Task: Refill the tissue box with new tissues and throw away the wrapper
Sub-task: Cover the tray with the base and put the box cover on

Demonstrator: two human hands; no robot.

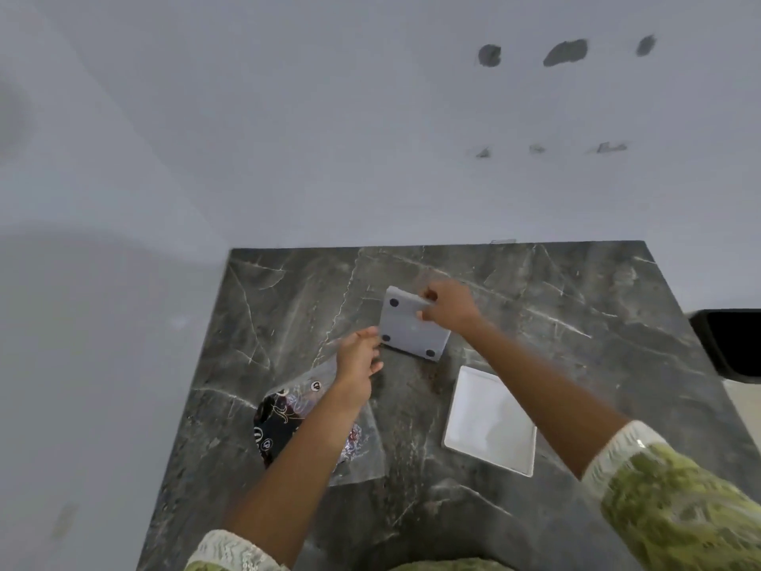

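Observation:
A grey tissue box (412, 331) stands tilted on the dark marble counter (576, 307), its underside with dark round feet facing me. My right hand (451, 307) grips the box's far upper edge. My left hand (356, 360) pinches the box at its near left corner. A crumpled plastic wrapper (280, 422), clear with dark print, lies on the counter under my left forearm. No tissues are visible from here.
A flat white rectangular panel (490, 422) lies on the counter to the right of the box, near my right forearm. A black object (729, 344) sits past the counter's right edge. A plain pale wall (329, 138) rises behind the counter.

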